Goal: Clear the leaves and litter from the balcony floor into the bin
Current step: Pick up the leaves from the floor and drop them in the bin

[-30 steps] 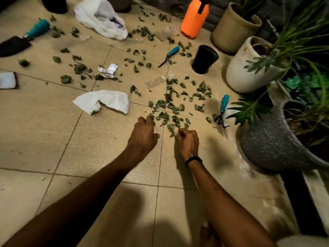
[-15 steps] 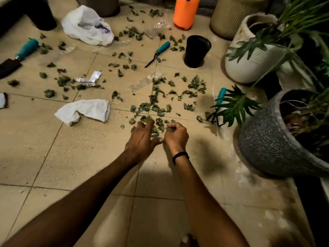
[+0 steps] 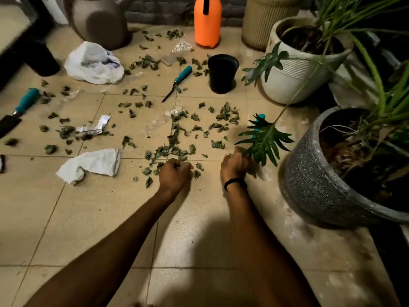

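Beige floor tiles [image 3: 88, 218] fill the view. At the right edge stand a grey speckled planter [image 3: 309, 185] and, behind it, a white ribbed pot [image 3: 287, 80], both holding green plants. Along the far wall are a brown watering can [image 3: 99, 21] and an orange spray bottle [image 3: 207, 25], with a black plastic pot [image 3: 222, 74] upright just in front. A white plastic bag [image 3: 93, 63] lies far left, and crumpled white paper [image 3: 93, 163] lies nearer. A teal-handled trowel [image 3: 22, 107] is at the left edge. The left hand [image 3: 174, 175] rests knuckles-up, its fingers curled into a fist on leaves at the scatter's near edge. The right hand [image 3: 234, 167], beside a split frond [image 3: 264, 138], has its fingers bunched round green scraps. Dry leaves [image 3: 174, 138] are strewn over the tiles from the hands to the far wall. A torn wrapper [image 3: 97, 126] lies among them.
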The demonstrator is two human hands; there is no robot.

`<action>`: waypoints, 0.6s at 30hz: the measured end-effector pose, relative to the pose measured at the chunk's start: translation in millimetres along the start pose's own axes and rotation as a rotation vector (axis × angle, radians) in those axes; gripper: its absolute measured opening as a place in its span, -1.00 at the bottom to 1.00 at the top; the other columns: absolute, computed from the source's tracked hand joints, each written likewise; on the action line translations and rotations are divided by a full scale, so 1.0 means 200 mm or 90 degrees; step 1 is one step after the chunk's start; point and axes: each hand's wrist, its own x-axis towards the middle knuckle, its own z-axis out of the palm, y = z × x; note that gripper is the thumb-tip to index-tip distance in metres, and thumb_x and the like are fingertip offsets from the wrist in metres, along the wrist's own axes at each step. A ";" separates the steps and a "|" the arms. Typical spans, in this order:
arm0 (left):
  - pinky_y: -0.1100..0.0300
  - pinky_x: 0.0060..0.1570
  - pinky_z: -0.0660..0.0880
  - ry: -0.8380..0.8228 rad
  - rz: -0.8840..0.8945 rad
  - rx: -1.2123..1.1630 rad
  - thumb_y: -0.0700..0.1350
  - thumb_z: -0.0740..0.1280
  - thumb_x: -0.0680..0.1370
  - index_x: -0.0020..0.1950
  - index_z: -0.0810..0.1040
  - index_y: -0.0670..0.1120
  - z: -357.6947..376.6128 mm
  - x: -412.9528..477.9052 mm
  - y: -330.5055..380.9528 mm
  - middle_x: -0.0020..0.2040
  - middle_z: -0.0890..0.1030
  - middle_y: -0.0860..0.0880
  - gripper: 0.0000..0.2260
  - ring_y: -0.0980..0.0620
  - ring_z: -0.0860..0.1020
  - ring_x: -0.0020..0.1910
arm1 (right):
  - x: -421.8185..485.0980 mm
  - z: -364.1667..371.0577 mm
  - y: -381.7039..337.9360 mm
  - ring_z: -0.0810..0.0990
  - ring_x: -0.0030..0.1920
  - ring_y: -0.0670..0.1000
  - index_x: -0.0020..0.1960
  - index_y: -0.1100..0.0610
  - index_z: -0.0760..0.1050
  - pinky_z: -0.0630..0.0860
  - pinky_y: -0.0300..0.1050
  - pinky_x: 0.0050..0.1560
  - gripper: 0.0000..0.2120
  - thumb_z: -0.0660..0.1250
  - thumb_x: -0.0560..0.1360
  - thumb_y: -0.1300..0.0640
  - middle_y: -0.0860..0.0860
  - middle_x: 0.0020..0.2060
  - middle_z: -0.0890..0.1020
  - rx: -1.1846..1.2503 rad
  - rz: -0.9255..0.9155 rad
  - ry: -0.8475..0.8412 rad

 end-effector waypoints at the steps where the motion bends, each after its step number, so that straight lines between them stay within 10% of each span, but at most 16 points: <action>1: 0.24 -0.43 0.34 -0.019 -0.070 -0.136 -0.11 0.30 0.60 -0.28 0.58 -0.18 0.02 0.01 0.06 -0.39 0.57 -0.13 -0.72 0.01 0.47 -0.42 | 0.02 0.01 0.01 0.48 0.27 0.20 0.41 0.21 0.39 0.43 -0.11 0.07 -0.63 0.19 0.62 0.18 0.24 0.28 0.50 0.014 0.014 -0.029; 4: 0.27 -0.48 0.29 -0.173 -0.308 -0.522 -0.17 0.17 0.60 -0.24 0.43 -0.07 0.06 0.05 0.24 -0.42 0.44 -0.04 -0.79 0.05 0.37 -0.48 | 0.02 0.04 0.05 0.53 0.14 0.16 0.29 0.25 0.47 0.44 -0.35 -0.06 -0.69 0.15 0.62 0.18 0.20 0.16 0.57 -0.011 0.024 -0.071; 10: 0.28 -0.45 0.31 -0.263 -0.436 -0.830 -0.23 0.01 0.51 -0.14 0.42 -0.18 0.11 0.21 0.31 -0.30 0.40 -0.10 -0.79 0.00 0.39 -0.40 | 0.00 -0.03 0.11 0.66 -0.14 0.16 -0.19 0.16 0.58 0.61 0.07 -0.05 -0.77 0.29 0.52 0.03 0.11 -0.23 0.67 0.106 0.035 -0.041; 15: 0.25 -0.46 0.14 -0.271 -0.347 -0.522 0.03 0.15 0.61 -0.26 0.44 -0.06 0.22 0.31 0.29 -0.42 0.38 0.00 -0.70 0.05 0.26 -0.50 | 0.09 -0.16 0.06 0.55 0.12 0.28 -0.05 0.09 0.45 0.41 0.08 0.15 -0.82 0.12 0.66 0.12 0.34 0.07 0.59 -0.053 -0.013 -0.056; 18: 0.16 -0.38 0.40 -0.226 -0.072 -0.108 0.05 0.24 0.62 -0.15 0.53 -0.10 0.30 0.34 0.23 -0.36 0.54 -0.03 -0.73 -0.03 0.47 -0.42 | 0.12 -0.18 -0.05 0.40 0.00 0.15 -0.31 -0.02 0.13 0.30 -0.01 -0.03 -0.62 0.00 0.70 0.07 0.26 -0.08 0.45 -0.224 -0.014 -0.129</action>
